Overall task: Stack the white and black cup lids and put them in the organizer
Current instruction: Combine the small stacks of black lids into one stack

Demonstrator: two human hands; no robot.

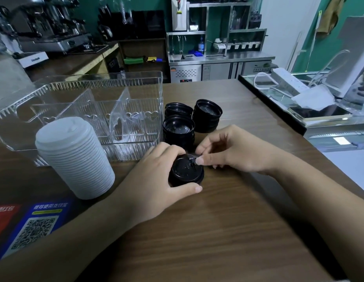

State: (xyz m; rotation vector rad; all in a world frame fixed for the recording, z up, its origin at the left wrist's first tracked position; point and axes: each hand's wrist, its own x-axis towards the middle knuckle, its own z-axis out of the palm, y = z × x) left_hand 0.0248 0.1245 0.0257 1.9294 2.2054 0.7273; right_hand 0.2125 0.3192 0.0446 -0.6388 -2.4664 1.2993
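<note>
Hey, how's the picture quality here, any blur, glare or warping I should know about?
Head view: wide-angle warping bends the wooden counter edges and the clear organizer; the background coffee machine is soft and dim; glare streaks the organizer's ribbed walls; the black lid under the left hand and right hand shows little detail.

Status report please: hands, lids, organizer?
Both hands grip black lid. White stack on counter. Organizer holds no lids. Nothing blocking.
</note>
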